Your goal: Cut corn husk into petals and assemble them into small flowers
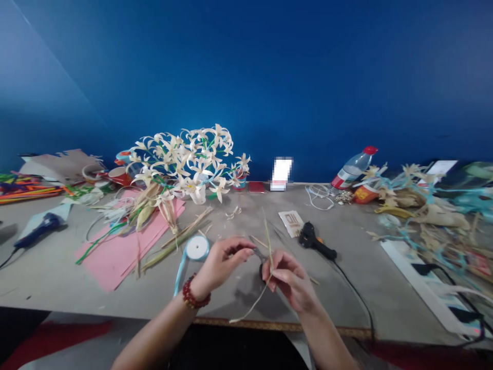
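Observation:
My right hand (289, 278) pinches a thin pale straw strip (268, 241) that rises above the fingers and trails down toward the table's front edge. My left hand (223, 261), with a red bead bracelet at the wrist, is closed near a small dark tool, perhaps scissors (260, 255), between the two hands. Whether it grips that tool I cannot tell. A roll of light blue ribbon (196, 248) lies just left of my left hand.
A bunch of cream straw flowers (188, 156) stands at the back left over pink paper (123, 246). A black glue gun (314, 240) with its cord lies right of my hands. A bottle (353, 167), straw scraps and a white power strip (427, 285) are on the right. A blue glue gun (38, 229) sits far left.

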`<state>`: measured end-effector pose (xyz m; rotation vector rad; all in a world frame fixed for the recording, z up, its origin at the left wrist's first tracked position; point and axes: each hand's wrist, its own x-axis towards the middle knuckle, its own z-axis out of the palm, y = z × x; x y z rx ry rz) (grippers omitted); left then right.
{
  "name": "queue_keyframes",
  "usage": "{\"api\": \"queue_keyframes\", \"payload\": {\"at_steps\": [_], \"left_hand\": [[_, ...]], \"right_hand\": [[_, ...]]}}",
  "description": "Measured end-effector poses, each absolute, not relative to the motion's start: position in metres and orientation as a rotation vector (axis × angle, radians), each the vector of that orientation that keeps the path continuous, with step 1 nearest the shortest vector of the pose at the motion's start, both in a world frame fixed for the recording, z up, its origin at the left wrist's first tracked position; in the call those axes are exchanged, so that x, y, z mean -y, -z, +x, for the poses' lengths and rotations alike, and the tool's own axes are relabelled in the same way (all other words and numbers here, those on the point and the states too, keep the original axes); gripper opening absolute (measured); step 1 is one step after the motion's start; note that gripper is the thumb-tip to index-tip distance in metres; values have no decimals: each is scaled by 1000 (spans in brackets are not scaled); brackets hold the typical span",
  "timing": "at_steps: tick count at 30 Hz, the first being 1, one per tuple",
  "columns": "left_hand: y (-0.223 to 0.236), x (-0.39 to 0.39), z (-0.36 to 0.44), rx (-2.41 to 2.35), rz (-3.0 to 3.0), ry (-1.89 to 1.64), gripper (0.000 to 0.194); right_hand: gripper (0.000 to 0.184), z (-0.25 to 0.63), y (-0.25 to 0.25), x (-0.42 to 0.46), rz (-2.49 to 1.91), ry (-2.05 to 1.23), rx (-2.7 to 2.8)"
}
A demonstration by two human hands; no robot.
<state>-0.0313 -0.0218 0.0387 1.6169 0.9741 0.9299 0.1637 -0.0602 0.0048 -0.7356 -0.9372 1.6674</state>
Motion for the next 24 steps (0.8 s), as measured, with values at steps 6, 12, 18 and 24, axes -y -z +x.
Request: {"api": "queue_keyframes", "payload": {"at_steps": [6, 12, 18, 24], "left_hand": [[-41, 24, -1, -774, 1414, -965, 25], [-39, 27, -2, -684, 1249, -955, 25], [-29, 29, -11, -739, 1169, -1093, 18], [-31, 17, -45, -608, 1027, -976, 61]], "right_hand": [[17, 156, -5, 66, -776, -1674, 982], [21, 153, -3, 66, -820, -1710, 903], [31, 151, -9, 63, -950, -1646, 963], [27, 167, -16, 61, -1137, -1259, 1448]]}}
